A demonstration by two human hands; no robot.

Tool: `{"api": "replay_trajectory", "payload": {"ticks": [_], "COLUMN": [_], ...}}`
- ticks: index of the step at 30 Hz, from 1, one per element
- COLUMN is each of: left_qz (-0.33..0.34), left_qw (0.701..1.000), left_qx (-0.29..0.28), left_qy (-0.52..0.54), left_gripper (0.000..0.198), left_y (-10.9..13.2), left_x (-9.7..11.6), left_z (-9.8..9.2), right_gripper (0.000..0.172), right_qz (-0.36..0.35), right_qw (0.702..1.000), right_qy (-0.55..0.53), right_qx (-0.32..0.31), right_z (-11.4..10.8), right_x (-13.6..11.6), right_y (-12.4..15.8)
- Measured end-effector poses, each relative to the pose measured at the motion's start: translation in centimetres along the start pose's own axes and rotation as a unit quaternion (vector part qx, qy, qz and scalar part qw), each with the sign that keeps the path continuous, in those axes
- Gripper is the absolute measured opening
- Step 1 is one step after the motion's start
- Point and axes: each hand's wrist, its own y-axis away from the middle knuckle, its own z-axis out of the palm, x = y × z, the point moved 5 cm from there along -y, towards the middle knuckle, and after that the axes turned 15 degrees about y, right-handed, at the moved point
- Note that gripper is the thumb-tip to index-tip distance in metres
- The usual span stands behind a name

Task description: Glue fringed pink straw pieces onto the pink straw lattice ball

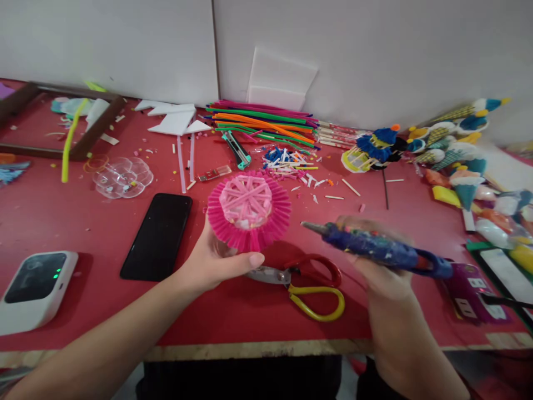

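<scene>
My left hand [216, 258] is wrapped round a round pink craft piece [249, 210] with a fringe of magenta straw bits and a pale pink spoked top, held just above the red table [104, 222]. My right hand [381, 266] grips a blue glue gun [375, 247], smeared with old glue, lying sideways with its metal nozzle pointing left toward the pink piece, a short gap apart. Red and yellow handled scissors [310, 283] lie on the table between and below both hands.
A black phone [158, 236] and a white device with green lights [35, 286] lie left. A clear flower-shaped tray [122, 178], coloured straws [266, 125], straw cuttings [291, 164], a box cutter [238, 151], finished colourful craft figures [449, 150] and a purple power strip [474, 291] surround them.
</scene>
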Motion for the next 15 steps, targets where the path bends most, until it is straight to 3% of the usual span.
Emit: {"api": "replay_trajectory", "payload": {"ticks": [5,10,15], "left_qz": [0.028,0.057,0.06], "left_qw": [0.999,0.996,0.994], "left_qx": [-0.011,0.014,0.005], "left_qy": [-0.033,-0.072,-0.086], "left_gripper": [0.086,0.093,0.095], "left_y": [-0.1,0.2,0.3], "left_x": [0.7,0.9,1.3], "left_z": [0.6,0.5,0.8], "right_gripper": [0.019,0.017,0.016], "right_qz": [-0.067,-0.093,-0.104], "right_qw": [0.987,0.989,0.991], "right_qy": [-0.138,-0.099,-0.067], "right_qx": [-0.05,-0.053,-0.041], "right_z": [1.0,1.3,1.5], "right_x": [-3.2,-3.2,-3.4], "right_y": [-1.3,-1.6,-1.6]}}
